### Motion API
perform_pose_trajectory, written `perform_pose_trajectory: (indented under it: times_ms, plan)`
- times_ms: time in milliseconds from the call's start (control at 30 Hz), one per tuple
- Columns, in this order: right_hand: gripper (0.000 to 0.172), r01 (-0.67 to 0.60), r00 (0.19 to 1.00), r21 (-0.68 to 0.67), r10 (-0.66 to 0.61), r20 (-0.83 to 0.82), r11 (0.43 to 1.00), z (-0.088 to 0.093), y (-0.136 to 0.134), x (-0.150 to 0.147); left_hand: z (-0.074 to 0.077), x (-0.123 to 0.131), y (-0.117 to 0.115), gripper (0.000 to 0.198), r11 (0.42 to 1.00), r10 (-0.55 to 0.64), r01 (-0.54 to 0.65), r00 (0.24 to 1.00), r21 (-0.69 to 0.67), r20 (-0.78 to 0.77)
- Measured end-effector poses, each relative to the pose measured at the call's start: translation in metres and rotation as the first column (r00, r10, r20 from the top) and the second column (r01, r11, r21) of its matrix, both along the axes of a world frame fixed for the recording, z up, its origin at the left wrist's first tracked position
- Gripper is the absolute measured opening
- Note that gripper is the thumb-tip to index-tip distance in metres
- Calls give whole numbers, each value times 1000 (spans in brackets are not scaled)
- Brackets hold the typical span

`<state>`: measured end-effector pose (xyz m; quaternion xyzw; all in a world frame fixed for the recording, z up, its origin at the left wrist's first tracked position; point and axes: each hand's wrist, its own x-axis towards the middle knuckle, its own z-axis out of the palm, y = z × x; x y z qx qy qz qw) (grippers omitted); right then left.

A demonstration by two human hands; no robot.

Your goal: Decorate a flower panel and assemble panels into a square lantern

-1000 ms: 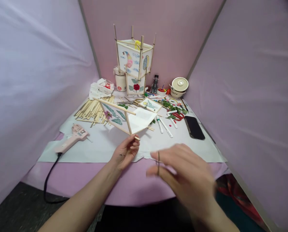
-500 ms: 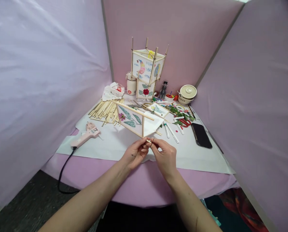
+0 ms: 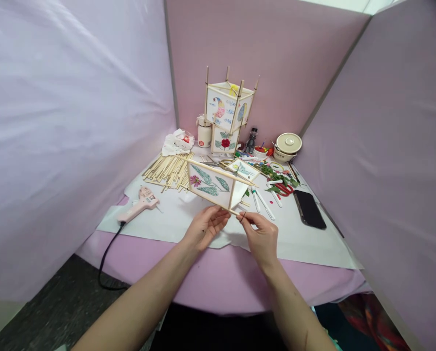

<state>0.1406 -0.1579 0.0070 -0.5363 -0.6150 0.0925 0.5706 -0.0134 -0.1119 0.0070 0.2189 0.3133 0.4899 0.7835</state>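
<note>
My left hand point(image 3: 207, 227) pinches the near corner stick of a small lantern frame point(image 3: 214, 185), made of wooden sticks with paper panels of pressed leaves and a pink flower. The frame is held tilted above the white paper sheet point(image 3: 166, 214). My right hand point(image 3: 260, 233) is closed on a small dark elastic band point(image 3: 242, 218) at the protruding stick end of the same corner. Both hands meet just in front of the frame.
A finished two-tier lantern point(image 3: 228, 113) stands at the back. A pile of wooden sticks point(image 3: 168, 169) and a pink glue gun point(image 3: 138, 204) lie at left. Pens, scissors, green leaves point(image 3: 274, 174), a black phone point(image 3: 309, 209) and a lidded bowl point(image 3: 288, 146) lie at right. Purple partitions surround the table.
My right hand came in from the near right and reached the frame's corner with the band. The frame turned slightly, and the view shifted so the table sits further right.
</note>
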Motion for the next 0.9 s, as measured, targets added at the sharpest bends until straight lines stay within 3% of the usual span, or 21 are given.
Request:
perform_pose_trajectory:
  times_ms: [133, 433, 667, 900]
  plan:
    - [12, -12, 1000, -15, 12, -7, 1000, -2, -1, 0, 3, 3, 0, 9, 998, 61, -60, 998, 30, -17]
    - [10, -12, 1000, -45, 11, -21, 999, -4, -1, 2, 3, 3, 2, 12, 996, 81, -79, 995, 35, -58]
    - [15, -86, 996, -108, 85, -9, 990, -4, 2, 1, 4, 5, 0, 12, 996, 63, -59, 996, 60, -69]
    - [11, -75, 997, -123, 77, 14, 990, 0, 8, -5, 2, 8, -4, 16, 996, 24, -21, 999, 85, -33]
